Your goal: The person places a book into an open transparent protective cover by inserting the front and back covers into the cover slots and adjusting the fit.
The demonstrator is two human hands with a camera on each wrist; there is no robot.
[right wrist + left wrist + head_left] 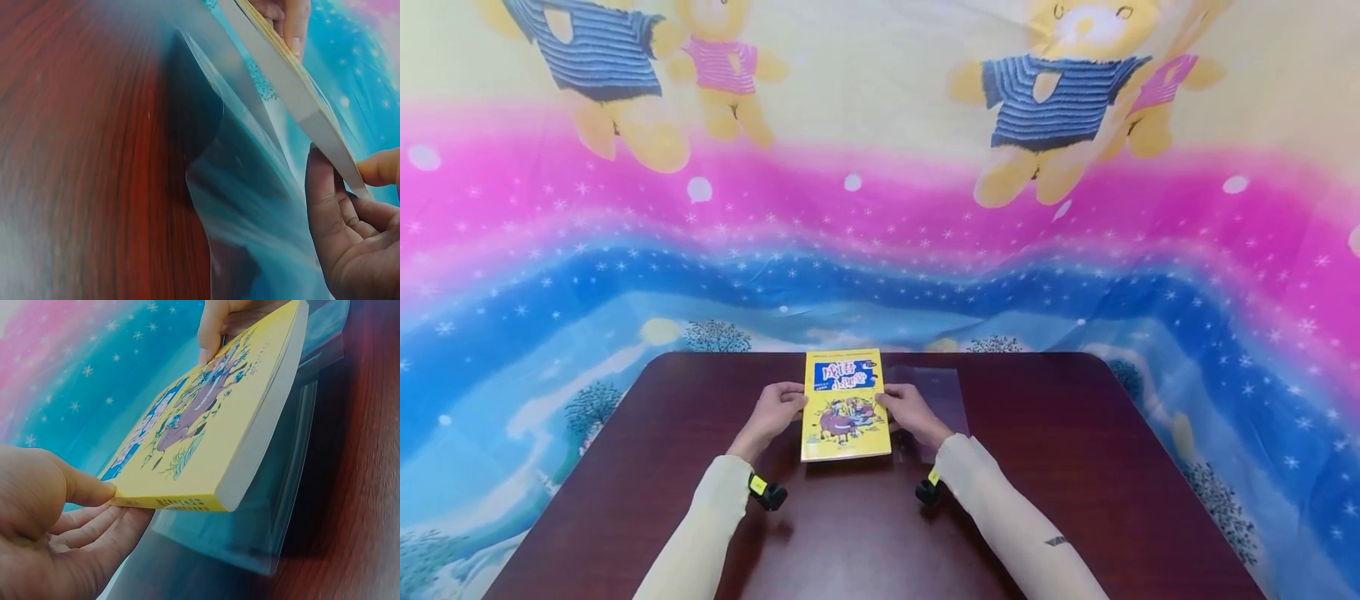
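Note:
A yellow paperback book (846,406) with a blue title band and a cartoon cover is held just above the dark wooden table (1075,467). My left hand (772,412) pinches its left edge, thumb on top and fingers underneath (94,525). My right hand (910,410) grips the right edge the same way, with fingers (328,206) under the book (294,94). A clear plastic sheet (932,400) lies flat on the table beneath and to the right of the book (212,425). The sheet (262,512) (250,187) shows glossy in both wrist views.
A bright cloth (880,208) printed with teddy bears, pink and blue bands and stars hangs behind the table and drapes around its sides. Small black wrist cameras (769,493) sit on both cream sleeves.

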